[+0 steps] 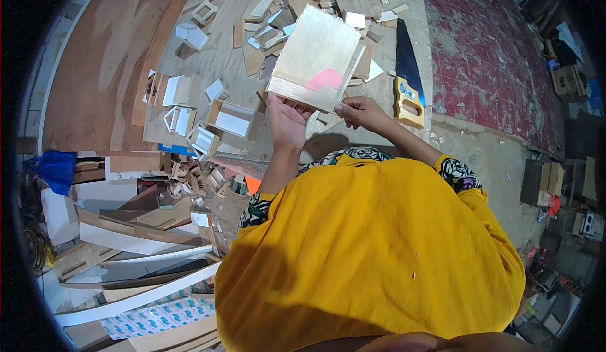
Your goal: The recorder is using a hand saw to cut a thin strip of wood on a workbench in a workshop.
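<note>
1. Head view shows a person in a yellow top holding up a flat, pale square plywood board with a pink patch (314,58) over a worktable (391,81).
2. Left hand (287,122) grips the board's near bottom edge, thumb on top and fingers curled under, so it looks like it carries the weight.
3. Right hand (358,110) pinches the board's near right corner with its fingertips, likely to keep it from tipping.
4. Board sits tilted up in the air, above the table, not resting on it.
5. Hand saw with a black blade and yellow handle (407,81) lies flat on the table, just right of the board.
6. Many small wood offcuts (265,17) lie scattered on the table behind the board.
</note>
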Demonstrator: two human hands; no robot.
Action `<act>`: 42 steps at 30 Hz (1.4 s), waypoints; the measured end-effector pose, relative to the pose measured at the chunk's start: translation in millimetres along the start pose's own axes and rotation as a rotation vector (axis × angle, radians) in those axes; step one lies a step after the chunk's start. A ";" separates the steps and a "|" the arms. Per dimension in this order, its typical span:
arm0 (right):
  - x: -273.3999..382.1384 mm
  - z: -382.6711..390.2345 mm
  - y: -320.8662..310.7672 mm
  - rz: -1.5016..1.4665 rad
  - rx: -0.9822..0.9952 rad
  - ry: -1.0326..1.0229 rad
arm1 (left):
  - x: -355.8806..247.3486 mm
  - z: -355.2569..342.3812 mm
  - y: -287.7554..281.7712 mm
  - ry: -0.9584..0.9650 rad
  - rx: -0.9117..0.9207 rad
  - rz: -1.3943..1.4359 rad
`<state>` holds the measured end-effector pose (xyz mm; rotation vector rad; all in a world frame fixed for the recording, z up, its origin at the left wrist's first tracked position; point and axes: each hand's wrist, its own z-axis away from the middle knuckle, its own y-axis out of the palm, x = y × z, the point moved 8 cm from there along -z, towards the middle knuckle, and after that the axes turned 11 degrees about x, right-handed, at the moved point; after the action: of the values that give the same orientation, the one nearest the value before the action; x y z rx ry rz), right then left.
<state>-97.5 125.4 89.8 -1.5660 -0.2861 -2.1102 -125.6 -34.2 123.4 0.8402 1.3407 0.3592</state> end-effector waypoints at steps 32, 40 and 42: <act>-4.1 6.1 -3.2 -0.055 -0.085 -0.044 | 11.7 3.6 -9.0 -0.030 -0.045 -0.021; 17.2 40.6 -43.8 0.113 -0.191 -0.059 | -47.7 3.7 -45.4 0.126 -0.372 -0.440; 34.4 56.9 -59.1 0.083 -0.183 -0.077 | -74.2 3.2 -31.6 0.140 -0.310 -0.695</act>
<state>-87.0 192.4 147.4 -1.7348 -0.0529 -2.0636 -146.9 -106.1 153.3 0.0657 1.5655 0.0708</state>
